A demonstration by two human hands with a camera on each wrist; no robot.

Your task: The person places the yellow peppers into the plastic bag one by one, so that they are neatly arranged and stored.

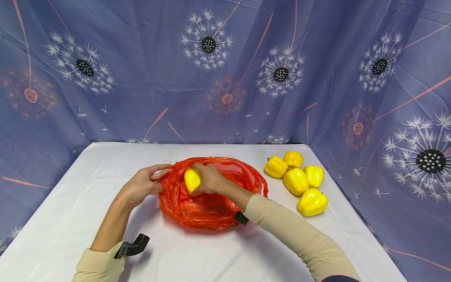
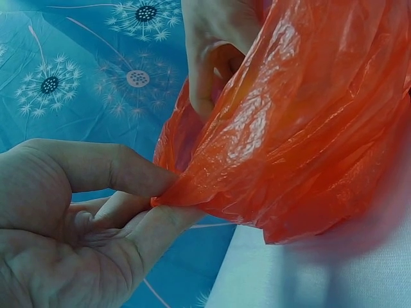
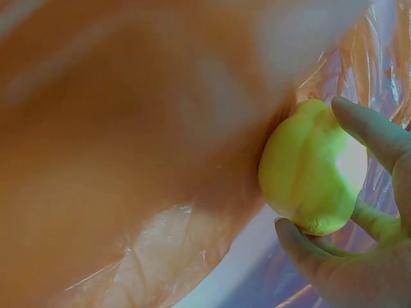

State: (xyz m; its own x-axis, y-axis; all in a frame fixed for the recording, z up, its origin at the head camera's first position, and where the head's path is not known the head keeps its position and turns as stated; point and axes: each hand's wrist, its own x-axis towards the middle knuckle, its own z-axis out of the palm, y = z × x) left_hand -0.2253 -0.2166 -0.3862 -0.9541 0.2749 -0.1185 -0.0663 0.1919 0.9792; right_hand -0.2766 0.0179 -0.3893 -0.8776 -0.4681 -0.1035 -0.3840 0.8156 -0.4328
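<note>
A yellow pepper (image 1: 192,181) is inside the red bag's (image 1: 208,224) opening, toward its left — held between the right hand's (image 1: 210,179) thumb and fingertips. The left hand (image 1: 144,183) pinches the left rim; should that slip, the thin plastic could sag. Only the left wrist view shows this pinch clearly — five peppers (image 1: 296,181), right of the bag, show only in the head view.

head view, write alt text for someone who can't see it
A person's right hand holds a yellow bell pepper in the mouth of a red plastic bag while the left hand pinches its rim. Five more peppers lie to the right on a white-covered table, before a blue dandelion-print backdrop.
</note>
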